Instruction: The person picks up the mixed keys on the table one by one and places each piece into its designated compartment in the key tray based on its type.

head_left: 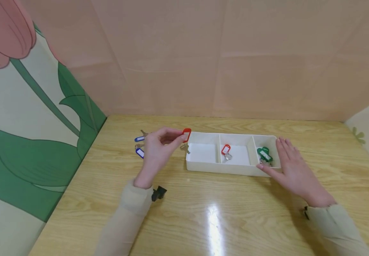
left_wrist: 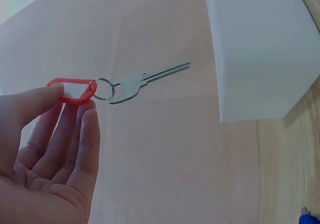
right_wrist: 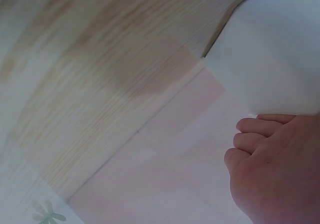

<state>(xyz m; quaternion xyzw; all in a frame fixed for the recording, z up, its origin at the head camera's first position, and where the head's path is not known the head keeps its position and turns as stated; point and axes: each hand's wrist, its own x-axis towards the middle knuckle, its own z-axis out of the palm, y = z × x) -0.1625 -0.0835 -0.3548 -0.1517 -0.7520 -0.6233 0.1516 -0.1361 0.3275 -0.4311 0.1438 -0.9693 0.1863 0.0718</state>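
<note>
My left hand [head_left: 158, 149] pinches a red key tag [head_left: 186, 135] between thumb and fingers, near the left end of a white three-compartment box [head_left: 226, 169]. A key [left_wrist: 129, 86] hangs from the tag by a metal ring [left_wrist: 103, 89]. My right hand [head_left: 294, 170] lies with straight fingers against the box's right end, its thumb at the front corner. Another red key tag [head_left: 225, 149] with a ring lies in the middle compartment. Green key tags [head_left: 264, 154] are stacked in the right compartment; the left one holds nothing visible.
Blue key tags [head_left: 140, 153] with keys lie on the wooden table [head_left: 184, 213], left of the box and partly behind my left hand. A pinkish wall covering [head_left: 222, 71] rises at the table's back edge. A wall with a painted flower [head_left: 24, 153] borders the left side.
</note>
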